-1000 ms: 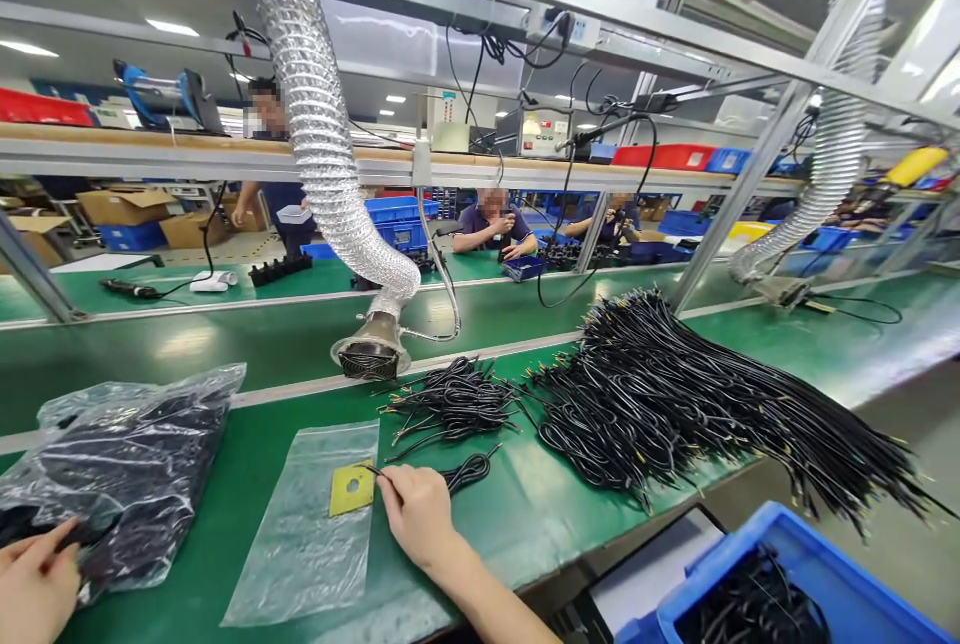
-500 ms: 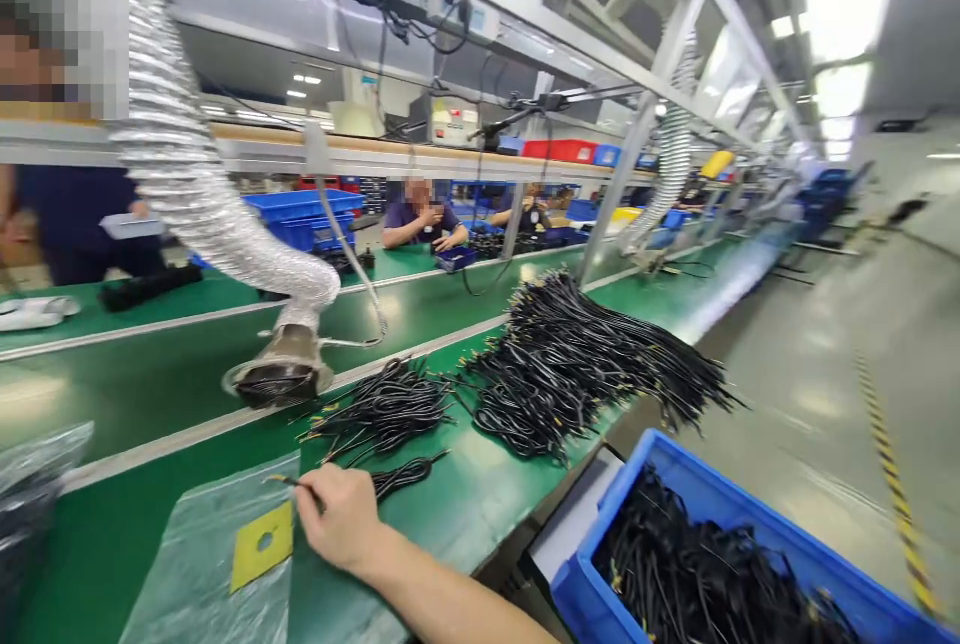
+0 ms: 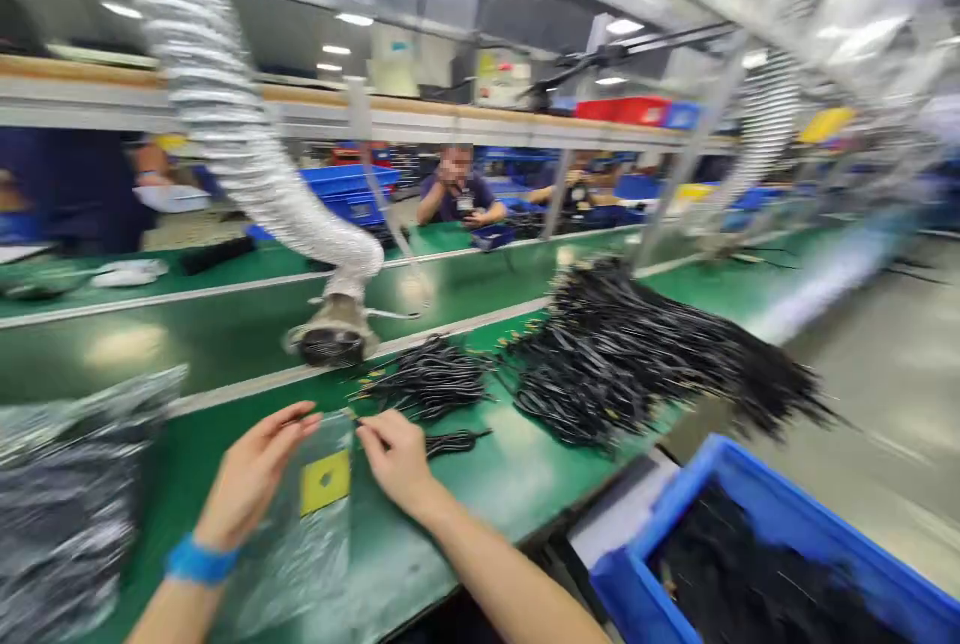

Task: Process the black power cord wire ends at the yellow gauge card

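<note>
My right hand point(image 3: 397, 459) pinches the end of a thin black cable point(image 3: 355, 417), whose pale tip points left. A short coiled bundle of black cable point(image 3: 456, 442) lies just behind that hand; whether it belongs to the held end cannot be seen. My left hand point(image 3: 255, 474), with a blue wristband, is raised with fingers stretched towards the right hand and nothing visible between them. Beneath and between the hands lies a clear plastic bag point(image 3: 322, 564) with a yellow square label point(image 3: 325, 484) that has a hole shape in its middle.
A small pile of black cables point(image 3: 431, 379) and a larger heap point(image 3: 637, 354) lie on the green bench. A blue bin point(image 3: 832, 514) of black cables stands at right. A bagged dark bundle point(image 3: 67, 504) lies left. A duct nozzle point(image 3: 334, 339) hangs low. People sit across.
My left hand has come into view beside the right one. The view has swung left, shifting things rightwards. My right hand still pinches the cable end.
</note>
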`<state>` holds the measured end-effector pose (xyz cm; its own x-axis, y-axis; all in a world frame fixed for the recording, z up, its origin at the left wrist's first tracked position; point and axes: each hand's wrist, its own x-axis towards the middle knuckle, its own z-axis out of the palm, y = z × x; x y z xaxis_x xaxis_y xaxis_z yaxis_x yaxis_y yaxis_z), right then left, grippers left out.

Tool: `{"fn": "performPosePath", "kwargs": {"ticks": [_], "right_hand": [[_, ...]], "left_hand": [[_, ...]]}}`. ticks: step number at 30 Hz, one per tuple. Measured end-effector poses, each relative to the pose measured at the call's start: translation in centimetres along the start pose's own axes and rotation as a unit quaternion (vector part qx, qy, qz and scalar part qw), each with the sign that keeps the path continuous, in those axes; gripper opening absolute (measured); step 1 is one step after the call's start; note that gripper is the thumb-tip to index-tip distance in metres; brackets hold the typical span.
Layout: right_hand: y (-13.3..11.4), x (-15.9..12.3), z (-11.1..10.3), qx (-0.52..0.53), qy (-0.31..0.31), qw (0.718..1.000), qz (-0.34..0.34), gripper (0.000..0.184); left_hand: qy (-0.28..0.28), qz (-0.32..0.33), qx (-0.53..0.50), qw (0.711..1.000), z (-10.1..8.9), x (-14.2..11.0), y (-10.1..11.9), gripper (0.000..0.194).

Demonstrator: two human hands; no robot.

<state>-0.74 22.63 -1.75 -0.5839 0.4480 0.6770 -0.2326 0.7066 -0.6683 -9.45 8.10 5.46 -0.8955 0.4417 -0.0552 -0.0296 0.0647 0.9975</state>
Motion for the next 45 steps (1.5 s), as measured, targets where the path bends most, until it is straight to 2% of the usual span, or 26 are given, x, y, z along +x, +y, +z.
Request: {"fn": "performPosePath", "kwargs": {"ticks": [2,4,10,19,26,33,36,41,45], "right_hand": [[-0.3,0.2,-0.4,0.033,-0.003,0.999,-0.005,0.021],[0.0,0.5,-0.3,0.057,-0.007,0.998,-0.016,0.019],[0.3,0.5,0.0,0.057,-0.031,0.996,-0.06,0.016],[0.0,0.2,-0.1,-0.01,-0.082,0.993,-0.09,0.022],[0.2,0.1,-0.1,-0.05,-0.078,0.99,-0.102,0.024],[0.3,0.3,-0.2,-0.114,-0.05,0.978,-0.169,0.024],[0.2,0.4,-0.2,-0.119,-0.044,0.976,-0.176,0.023],[0.3,0.3,-0.3,-0.134,-0.057,0.973,-0.181,0.022],[0.4,0.3,-0.4,-0.153,-0.068,0.966,-0.199,0.021]], "left_hand": [[-0.011,-0.024,-0.115,0.993,0.8,0.3,-1.0,0.062],[-0.035,-0.022,-0.182,0.982,0.9,0.9,-2.2,0.055],[-0.079,-0.034,-0.245,0.966,0.6,1.0,-4.2,0.046],[-0.113,-0.018,-0.235,0.965,0.6,1.1,-4.9,0.051],[-0.118,-0.016,-0.237,0.964,0.4,1.1,-5.0,0.055],[-0.148,-0.006,-0.184,0.972,-0.4,1.2,-4.8,0.056],[-0.165,-0.002,-0.163,0.973,-0.9,1.3,-4.8,0.055],[-0.179,0.004,-0.143,0.974,-1.2,1.5,-5.1,0.052],[-0.171,-0.006,-0.159,0.972,-1.2,1.6,-5.2,0.057]]}}
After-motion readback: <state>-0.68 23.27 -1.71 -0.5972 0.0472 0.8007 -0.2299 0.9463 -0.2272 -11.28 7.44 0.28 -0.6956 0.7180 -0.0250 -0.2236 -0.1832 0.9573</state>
